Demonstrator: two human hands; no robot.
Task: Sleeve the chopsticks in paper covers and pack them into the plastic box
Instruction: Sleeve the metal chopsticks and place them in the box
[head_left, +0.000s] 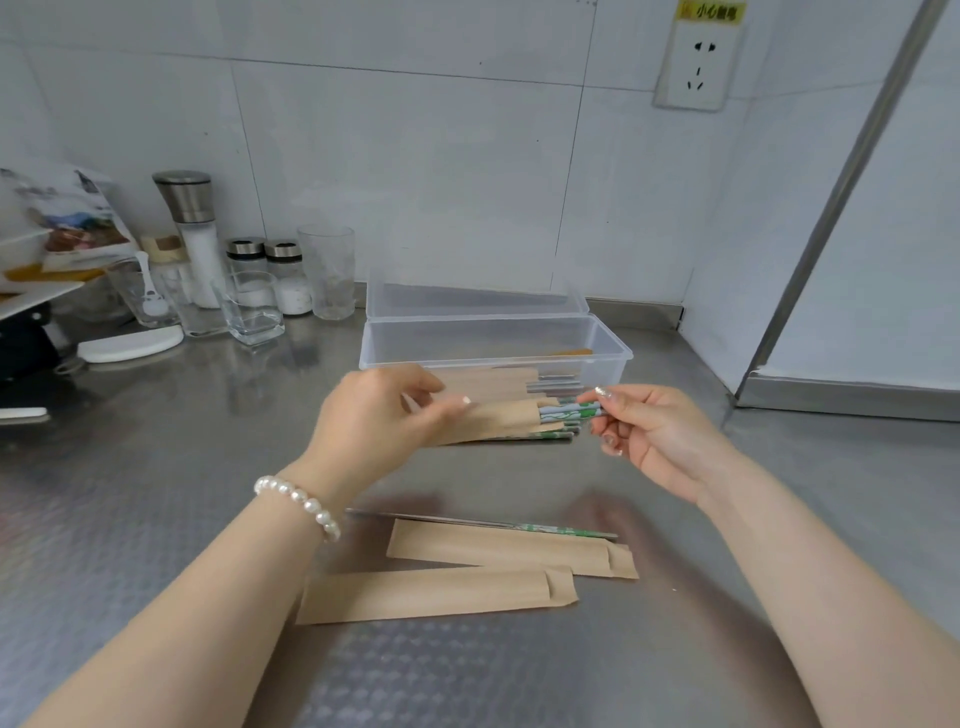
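— Chopsticks (571, 413), where are they?
— Between both hands, above the steel counter (156, 493), just before the plastic box (496, 343). Right hand (649, 436) pinches their patterned ends; left hand (379, 421) grips the paper cover (498, 421) around them.
— Spare covers?
— Two empty sleeves (441, 592) lie nearer, below the wrists.

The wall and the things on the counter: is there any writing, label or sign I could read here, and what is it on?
"小心": the first characters on the yellow sticker above the wall socket; the characters after them are too blurred to read.
The printed bag at far left carries pictures and print, all too blurred to read.
The paper covers, the plastic box and the jars show no readable writing.
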